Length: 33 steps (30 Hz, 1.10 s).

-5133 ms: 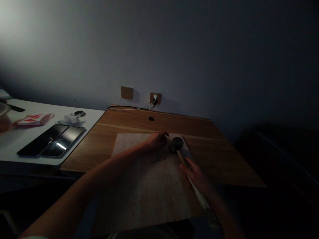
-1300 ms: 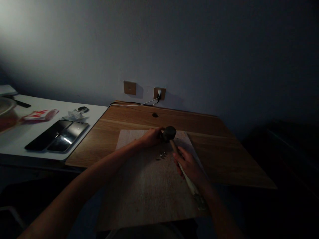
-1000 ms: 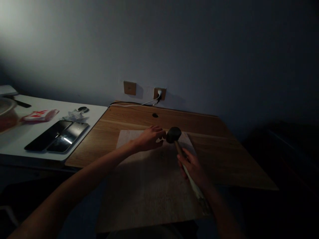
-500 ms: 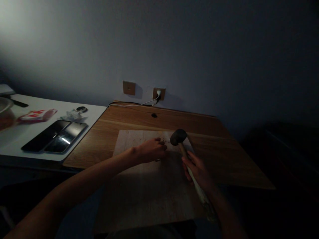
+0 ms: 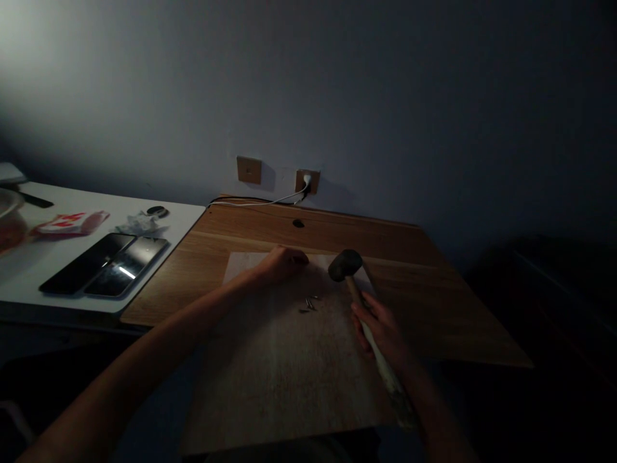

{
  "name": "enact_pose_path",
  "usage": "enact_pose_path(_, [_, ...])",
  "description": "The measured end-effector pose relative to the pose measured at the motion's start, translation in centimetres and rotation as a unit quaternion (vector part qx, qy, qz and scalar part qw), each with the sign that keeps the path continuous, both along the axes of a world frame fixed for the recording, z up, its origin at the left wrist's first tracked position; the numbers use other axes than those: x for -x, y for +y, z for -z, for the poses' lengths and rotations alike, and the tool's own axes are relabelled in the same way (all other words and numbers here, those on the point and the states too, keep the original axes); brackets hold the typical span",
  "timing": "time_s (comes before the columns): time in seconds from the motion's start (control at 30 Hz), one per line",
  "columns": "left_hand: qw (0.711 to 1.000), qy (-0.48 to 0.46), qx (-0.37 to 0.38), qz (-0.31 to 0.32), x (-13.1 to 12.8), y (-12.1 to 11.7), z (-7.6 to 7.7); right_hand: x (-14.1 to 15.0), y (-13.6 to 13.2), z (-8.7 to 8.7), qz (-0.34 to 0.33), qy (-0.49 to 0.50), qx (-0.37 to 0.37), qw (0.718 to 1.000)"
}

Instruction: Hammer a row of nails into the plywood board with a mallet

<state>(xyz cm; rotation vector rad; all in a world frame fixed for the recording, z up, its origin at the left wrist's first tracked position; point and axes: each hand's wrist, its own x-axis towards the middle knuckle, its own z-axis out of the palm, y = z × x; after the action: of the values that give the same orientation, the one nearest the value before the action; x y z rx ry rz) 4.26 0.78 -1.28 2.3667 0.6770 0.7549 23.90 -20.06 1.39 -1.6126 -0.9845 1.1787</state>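
My right hand (image 5: pixel 378 326) is wrapped round the pale wooden handle of a mallet (image 5: pixel 345 265). The mallet's dark, rounded head hovers over or rests near the far right part of a wooden board (image 5: pixel 289 373); which, I cannot tell. At the board's far edge my left hand (image 5: pixel 284 262) is closed, its fingers curled downward. Whatever it pinches, if anything, is hidden in shadow. Several loose nails (image 5: pixel 310 304) lie in a small cluster on the board, nearer to me than the left hand and left of the mallet handle.
Under the board stands a brown wooden table (image 5: pixel 409 251) with a cable hole. To the left, a white table (image 5: pixel 29 270) bears two dark phone-like slabs (image 5: pixel 128 267), a red-and-white packet (image 5: pixel 72 223) and crumpled plastic (image 5: pixel 141 223). Cables run to a wall socket (image 5: pixel 307 181).
My left hand has moved away and to the left, towards the board's far edge, uncovering the loose nails. The right hand and mallet have hardly moved.
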Motion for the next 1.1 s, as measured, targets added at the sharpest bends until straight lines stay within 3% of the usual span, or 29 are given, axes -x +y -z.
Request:
enact_pose_path(0.37, [1.0,0.023,0.004,0.014,0.5,-0.3,1.2,0.4,0.3,0.5,-0.024,-0.011,0.005,1.0])
enact_pose_path(0.63, [0.993,0.021,-0.099,0.059,0.5,-0.7,0.9,1.6,0.8,-0.5,-0.029,-0.016,0.011,0.999])
enact_pose_path(0.87, [0.999,0.036,0.005,0.021,0.4,-0.6,1.0,3.5,2.3,-1.4,-0.066,-0.036,-0.007,0.997])
enact_pose_path(1.1, [1.0,0.011,0.023,0.008,0.1,-0.1,1.9,4.4,3.2,-0.8,-0.077,-0.06,-0.005,0.995])
